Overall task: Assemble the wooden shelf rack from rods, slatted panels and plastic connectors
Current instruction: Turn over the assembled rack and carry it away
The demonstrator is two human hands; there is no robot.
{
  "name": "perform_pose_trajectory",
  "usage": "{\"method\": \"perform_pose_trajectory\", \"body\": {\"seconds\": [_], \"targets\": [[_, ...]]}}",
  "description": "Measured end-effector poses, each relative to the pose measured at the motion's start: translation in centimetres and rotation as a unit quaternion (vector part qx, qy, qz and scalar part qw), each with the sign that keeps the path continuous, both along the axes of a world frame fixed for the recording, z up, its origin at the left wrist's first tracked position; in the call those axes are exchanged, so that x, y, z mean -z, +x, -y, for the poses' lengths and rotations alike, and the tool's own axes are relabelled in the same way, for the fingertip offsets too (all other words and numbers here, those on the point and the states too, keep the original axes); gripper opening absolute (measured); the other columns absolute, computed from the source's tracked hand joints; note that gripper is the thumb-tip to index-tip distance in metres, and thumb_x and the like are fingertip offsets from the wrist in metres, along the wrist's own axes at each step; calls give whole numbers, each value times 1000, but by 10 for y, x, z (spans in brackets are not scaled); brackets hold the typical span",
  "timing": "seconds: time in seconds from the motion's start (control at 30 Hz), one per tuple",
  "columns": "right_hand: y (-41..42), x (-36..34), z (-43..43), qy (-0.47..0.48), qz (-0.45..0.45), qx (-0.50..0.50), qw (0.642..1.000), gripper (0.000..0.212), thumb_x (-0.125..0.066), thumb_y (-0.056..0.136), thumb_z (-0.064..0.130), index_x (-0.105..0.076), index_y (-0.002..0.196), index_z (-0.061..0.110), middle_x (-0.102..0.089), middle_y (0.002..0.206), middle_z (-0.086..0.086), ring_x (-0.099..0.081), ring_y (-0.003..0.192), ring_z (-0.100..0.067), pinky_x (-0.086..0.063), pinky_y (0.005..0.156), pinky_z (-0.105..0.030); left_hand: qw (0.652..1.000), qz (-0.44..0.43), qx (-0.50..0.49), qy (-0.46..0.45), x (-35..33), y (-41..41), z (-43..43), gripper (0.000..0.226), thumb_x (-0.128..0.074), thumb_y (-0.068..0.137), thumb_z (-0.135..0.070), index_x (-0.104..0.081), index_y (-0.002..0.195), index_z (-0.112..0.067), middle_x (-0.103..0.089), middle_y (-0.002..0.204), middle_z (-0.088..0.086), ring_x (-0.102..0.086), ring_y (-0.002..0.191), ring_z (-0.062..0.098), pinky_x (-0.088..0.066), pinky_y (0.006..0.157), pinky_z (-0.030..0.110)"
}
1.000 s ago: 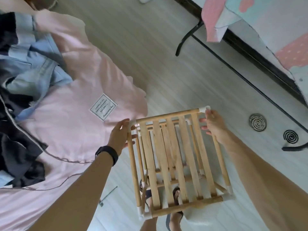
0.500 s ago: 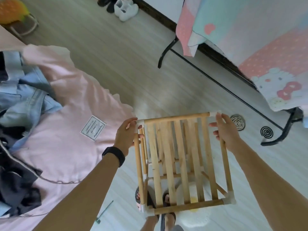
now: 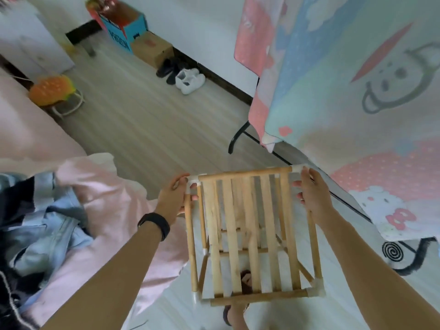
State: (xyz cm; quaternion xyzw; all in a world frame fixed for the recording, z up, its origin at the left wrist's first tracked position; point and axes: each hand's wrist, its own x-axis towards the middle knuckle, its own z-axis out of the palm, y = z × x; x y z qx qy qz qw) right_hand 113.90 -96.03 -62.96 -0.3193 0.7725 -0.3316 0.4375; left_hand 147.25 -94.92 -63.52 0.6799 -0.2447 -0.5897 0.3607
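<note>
The wooden shelf rack (image 3: 250, 234), built of rods, slatted panels and white plastic connectors, hangs in the air in front of me above the floor. Its top slatted panel faces me and a lower panel shows through the slats. My left hand (image 3: 172, 198) grips the far left corner, fingers curled round the white connector (image 3: 192, 183) and the rod below it. My right hand (image 3: 312, 194) holds the far right corner beside the connector (image 3: 297, 168), fingers wrapped on the side rod. The near left connector looks partly off its front rod.
A bed with pink sheet (image 3: 100, 210) and piled clothes (image 3: 35, 234) lies left. A patterned blanket (image 3: 357, 91) hangs over a black metal frame (image 3: 235, 136) on the right. Shoes (image 3: 188, 79), boxes (image 3: 140, 44) and an orange stool (image 3: 54, 91) stand far across the wooden floor. My feet show below the rack.
The view has tilted up, showing more of the room. The rack stays held at its two far corners and has been lifted slightly toward the blanket side.
</note>
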Motion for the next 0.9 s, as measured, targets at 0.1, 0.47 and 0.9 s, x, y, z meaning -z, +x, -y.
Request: {"method": "perform_pose_trajectory", "body": {"seconds": [0.1, 0.47, 0.9], "targets": [[16, -1, 59, 5, 15, -25, 1000, 44, -37, 104, 52, -49, 136, 25, -69, 98, 1, -55, 64, -15, -43, 56, -25, 1000, 11, -18, 8, -9, 18, 48, 21, -46, 106, -28, -63, 119, -25, -76, 104, 2, -69, 78, 26, -61, 69, 39], [132, 16, 268, 32, 42, -75, 996, 45, -35, 103, 56, -47, 134, 26, -69, 103, 0, -60, 73, -18, -47, 63, -28, 997, 37, -60, 13, -14, 130, 227, 20, -47, 105, -28, -65, 114, -29, -75, 104, 3, -71, 84, 27, -61, 76, 43], [208, 48, 489, 30, 103, -25, 994, 49, -34, 103, 55, -46, 140, 25, -68, 106, -1, -62, 82, -17, -44, 63, -26, 997, 78, -2, 18, -7, 206, 493, 23, -45, 106, -27, -61, 122, -26, -74, 102, 3, -69, 76, 23, -59, 77, 45]]}}
